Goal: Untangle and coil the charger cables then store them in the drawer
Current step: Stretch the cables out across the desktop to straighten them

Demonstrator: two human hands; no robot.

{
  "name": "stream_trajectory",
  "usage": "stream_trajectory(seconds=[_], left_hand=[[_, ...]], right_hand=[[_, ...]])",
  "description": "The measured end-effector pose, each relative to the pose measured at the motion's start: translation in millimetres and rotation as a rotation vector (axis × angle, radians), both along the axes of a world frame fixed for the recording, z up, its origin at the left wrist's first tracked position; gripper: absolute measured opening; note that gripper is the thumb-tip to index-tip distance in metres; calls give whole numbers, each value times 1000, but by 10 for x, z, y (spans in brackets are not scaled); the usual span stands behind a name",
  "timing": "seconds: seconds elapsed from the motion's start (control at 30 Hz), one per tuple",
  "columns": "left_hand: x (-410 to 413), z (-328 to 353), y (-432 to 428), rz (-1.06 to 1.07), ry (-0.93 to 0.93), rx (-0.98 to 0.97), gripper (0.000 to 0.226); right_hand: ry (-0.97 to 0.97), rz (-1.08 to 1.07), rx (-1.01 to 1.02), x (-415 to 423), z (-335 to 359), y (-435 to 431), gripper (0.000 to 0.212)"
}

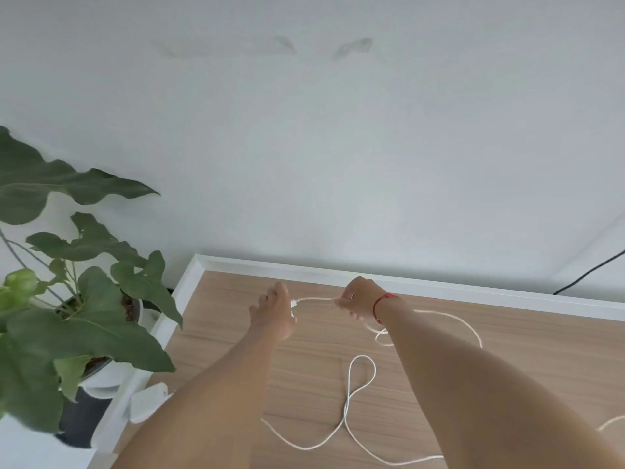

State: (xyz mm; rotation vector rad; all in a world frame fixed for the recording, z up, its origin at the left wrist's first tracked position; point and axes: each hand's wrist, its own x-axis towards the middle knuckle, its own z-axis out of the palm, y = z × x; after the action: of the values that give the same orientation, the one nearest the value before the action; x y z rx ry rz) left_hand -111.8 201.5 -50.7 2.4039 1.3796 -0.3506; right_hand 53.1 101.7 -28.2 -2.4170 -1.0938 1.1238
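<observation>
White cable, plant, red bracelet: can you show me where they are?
white cable (363,356), head view, top of the loop lying on the table.
plant (84,336), head view, a big green leaf.
red bracelet (376,309), head view, the string round the right wrist.

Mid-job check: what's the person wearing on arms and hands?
Left arm and right arm are bare, with no sleeves or gloves. A thin red string bracelet circles the right wrist. No rings or watch show on left hand or right hand.

Left hand (274,314) and right hand (358,299) are bare, with a thin red string bracelet (380,308) on the right wrist.
</observation>
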Motion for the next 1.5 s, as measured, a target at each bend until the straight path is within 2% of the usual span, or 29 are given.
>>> stream_trajectory(seconds=[0.2,0.4,0.53,0.6,0.77,0.83,0.93,1.0,1.03,1.13,1.23,1.3,1.37,1.5], left_hand=[[-385,-147,489,67,56,-66,50],[-715,-332,922,-10,153,48,34],[-886,-480,1182,-74,183,83,36],[-922,-551,1262,-91,143,102,45],[-897,-586,1305,-98,140,120,47],[-808,-562,1256,-138,83,149,49],[-573,-510,1103,-225,-129,129,42],[-466,-490,1001,-266,-177,62,25],[-442,-496,961,-276,-157,46,20],[-402,-515,901,-212,-52,28,24],[-387,-499,898,-138,95,74,26],[-432,-491,929,-95,164,111,31],[-478,-499,957,-46,200,119,32],[-379,-424,792,-39,211,122,33]], right_hand=[[-225,118,-137,-302,-200,410,29],[-200,208,-81,-665,-402,859,34],[-154,200,-62,-834,-572,1117,33],[-149,184,-67,-876,-645,1209,31],[-129,149,-90,-967,-710,1291,35],[-121,122,-83,-977,-724,1281,37],[-62,67,-14,-959,-684,1264,36],[-18,12,33,-895,-630,1239,40],[-13,-18,45,-851,-596,1201,41],[-79,-81,34,-676,-526,985,40],[-180,-111,16,-433,-529,678,48],[-203,-156,26,-251,-574,442,43],[-186,-204,47,-98,-574,224,33],[-183,-223,46,-36,-509,59,38]])
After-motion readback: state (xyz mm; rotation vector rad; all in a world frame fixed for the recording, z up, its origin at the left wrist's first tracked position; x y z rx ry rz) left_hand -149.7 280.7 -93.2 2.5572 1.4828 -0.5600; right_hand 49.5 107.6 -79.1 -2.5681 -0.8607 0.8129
